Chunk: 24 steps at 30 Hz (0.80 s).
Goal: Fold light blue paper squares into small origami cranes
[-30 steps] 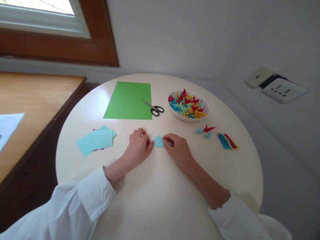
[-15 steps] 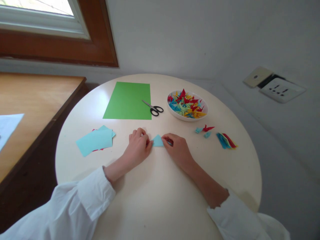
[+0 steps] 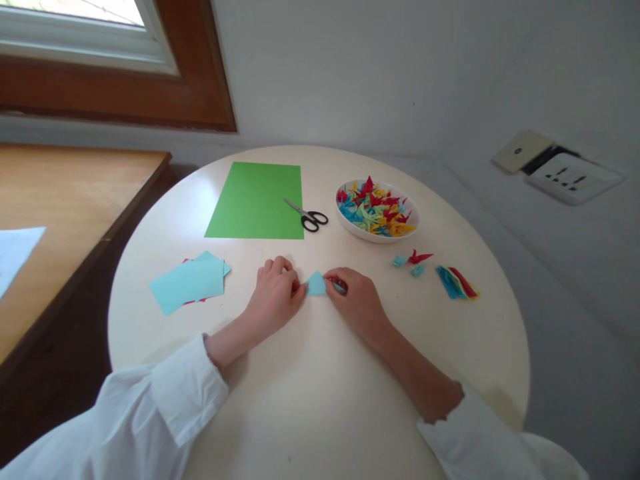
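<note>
Left grip [image 3: 276, 291], right grip [image 3: 357, 300] pinching folded paper [image 3: 315, 285]: light blue, triangular peak showing.

From here, the right hand [image 3: 356, 299] hides part of the small blue paper [image 3: 315, 285], heaped cranes [image 3: 374, 208] the bottom of the bowl [image 3: 361, 233]; 2 sleeves [image 3: 189, 387] and the window [image 3: 70, 10] run out of view.

No words, numbers or signs are showing clearly enough to read. A white sheet [image 3: 17, 255] is lying on the brown desk [image 3: 75, 187] at the left edge, and any writing on it is looking too faint to make out.
</note>
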Each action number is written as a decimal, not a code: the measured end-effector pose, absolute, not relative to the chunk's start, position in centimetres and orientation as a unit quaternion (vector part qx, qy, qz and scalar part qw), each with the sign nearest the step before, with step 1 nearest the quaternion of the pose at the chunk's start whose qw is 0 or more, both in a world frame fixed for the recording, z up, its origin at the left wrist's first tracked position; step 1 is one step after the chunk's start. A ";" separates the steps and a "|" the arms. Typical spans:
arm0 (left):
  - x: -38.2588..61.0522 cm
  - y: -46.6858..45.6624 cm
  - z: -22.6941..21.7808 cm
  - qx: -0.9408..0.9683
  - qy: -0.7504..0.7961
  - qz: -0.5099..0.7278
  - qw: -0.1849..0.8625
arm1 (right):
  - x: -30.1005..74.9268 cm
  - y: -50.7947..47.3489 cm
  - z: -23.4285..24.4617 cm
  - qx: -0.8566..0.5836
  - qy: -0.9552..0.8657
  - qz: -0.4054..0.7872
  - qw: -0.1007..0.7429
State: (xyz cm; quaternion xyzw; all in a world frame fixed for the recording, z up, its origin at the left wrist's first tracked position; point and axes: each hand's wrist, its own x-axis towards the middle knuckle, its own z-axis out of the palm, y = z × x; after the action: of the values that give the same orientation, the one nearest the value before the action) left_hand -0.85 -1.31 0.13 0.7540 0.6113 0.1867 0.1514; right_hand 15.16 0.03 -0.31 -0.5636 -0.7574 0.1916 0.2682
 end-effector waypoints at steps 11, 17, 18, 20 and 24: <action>-0.9 -1.2 0.3 0.752 0.614 0.183 0.152 | 15.1 0.1 -0.2 -0.569 -0.753 0.197 0.265; -0.9 -1.3 0.3 0.750 0.619 0.180 0.146 | 15.2 0.2 -0.4 -0.567 -0.754 0.193 0.270; -0.9 -1.4 0.3 0.751 0.619 0.180 0.141 | 15.2 0.2 -0.4 -0.566 -0.755 0.194 0.270; -1.0 -1.5 0.2 0.761 0.609 0.180 0.132 | 15.2 0.2 -0.4 -0.564 -0.757 0.192 0.268; -1.1 -1.6 -0.1 0.792 0.571 0.181 0.116 | 15.2 0.2 -0.5 -0.565 -0.759 0.186 0.267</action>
State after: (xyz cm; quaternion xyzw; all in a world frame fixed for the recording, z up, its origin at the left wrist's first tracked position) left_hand -1.05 -1.57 -0.11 0.7924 0.5707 0.1814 0.1164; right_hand 15.17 0.19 -0.48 -0.5646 -0.7587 0.1858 0.2667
